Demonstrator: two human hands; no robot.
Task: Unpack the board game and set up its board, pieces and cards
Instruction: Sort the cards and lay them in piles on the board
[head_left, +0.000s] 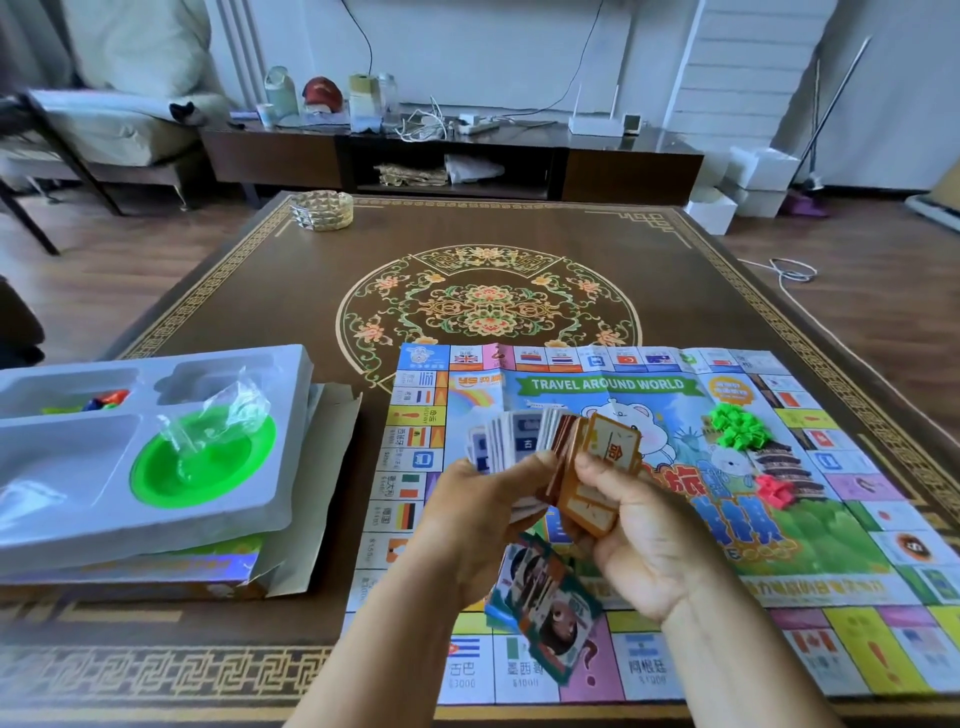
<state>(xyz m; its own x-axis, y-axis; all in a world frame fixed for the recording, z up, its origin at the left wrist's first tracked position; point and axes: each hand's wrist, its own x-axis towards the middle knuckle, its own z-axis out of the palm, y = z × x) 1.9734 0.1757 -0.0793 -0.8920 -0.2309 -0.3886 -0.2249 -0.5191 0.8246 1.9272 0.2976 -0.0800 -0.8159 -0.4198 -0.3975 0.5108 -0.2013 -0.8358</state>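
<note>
The paper game board (597, 387), titled "Travel Around World", lies unfolded on the table's right half. Above it my left hand (483, 514) holds a fanned stack of white and brown cards (519, 436). My right hand (644, 535) grips a few orange-backed cards (608, 457) next to that fan. A pile of paper money (545, 608) with cartoon faces lies on the board under my wrists. Green plastic houses (735, 426) and red plastic pieces (774, 488) sit in small heaps on the board's right side.
A white plastic tray (78, 499) rests on the game box (156, 571) at the left, holding a green dish (202, 467), a clear bag (228, 410) and coloured pawns (106, 400). A golden ashtray (321, 209) sits at the table's far edge.
</note>
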